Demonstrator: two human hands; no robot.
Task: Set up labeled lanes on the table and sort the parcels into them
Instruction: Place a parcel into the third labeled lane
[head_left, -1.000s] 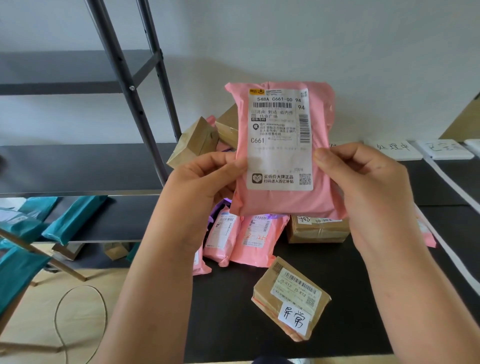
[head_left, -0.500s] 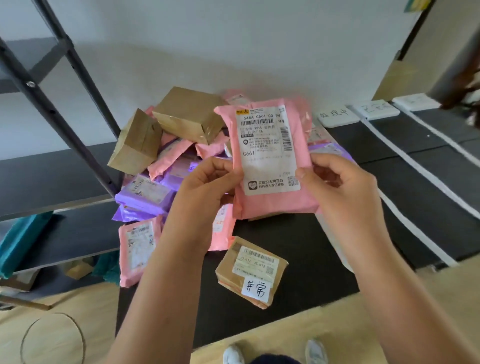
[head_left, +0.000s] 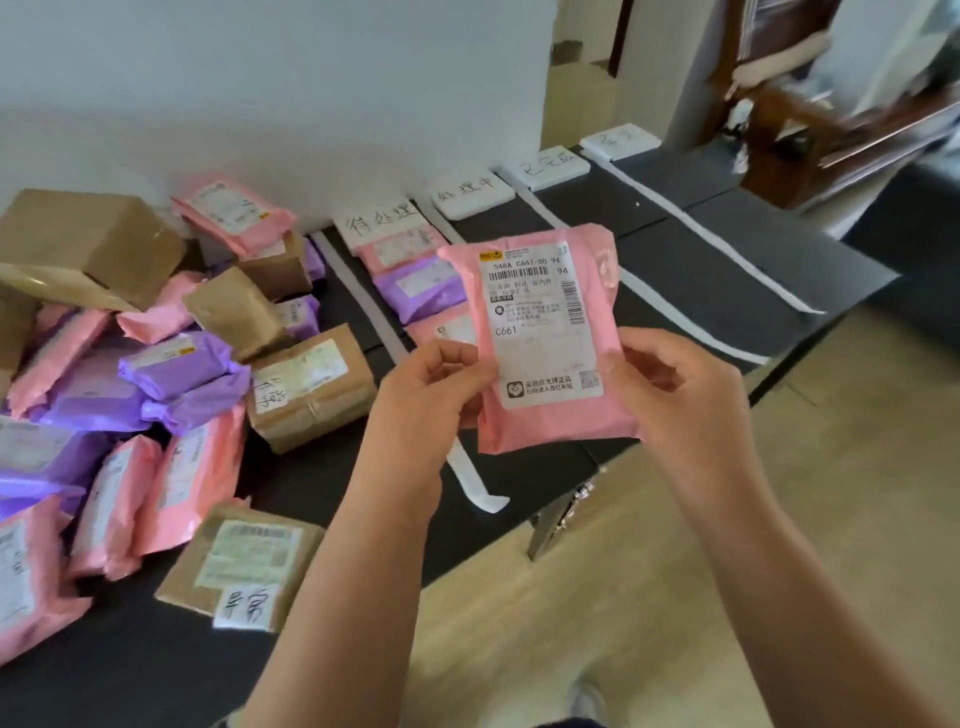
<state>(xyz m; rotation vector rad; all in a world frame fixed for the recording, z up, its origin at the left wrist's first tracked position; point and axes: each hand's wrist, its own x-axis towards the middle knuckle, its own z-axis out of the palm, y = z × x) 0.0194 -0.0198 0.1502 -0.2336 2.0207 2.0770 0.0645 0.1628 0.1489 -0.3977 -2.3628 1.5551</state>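
**Pink mailer held up over the lanes**

The pink plastic mailer bag (head_left: 545, 322), its white shipping label marked C661, is held upright in the air above the near edge of the black tabletop (head_left: 727, 270), label facing the person. Both hands hold it. The left hand (head_left: 426, 395) pinches its left edge at 9 o'clock, and the right hand (head_left: 680, 400) grips its lower right side at 4 o'clock.

Beyond it, toward 12 o'clock, white tape strips (head_left: 691, 228) divide the tabletop into lanes, each headed by a white handwritten card (head_left: 470, 192) at the far edge. The lane at 11 o'clock holds a purple plastic mailer (head_left: 421, 288) among pink ones. At 9 o'clock lies a heap of pink, purple and brown parcels (head_left: 156, 364). At 7 o'clock sits a brown cardboard box with a handwritten note (head_left: 239, 566).
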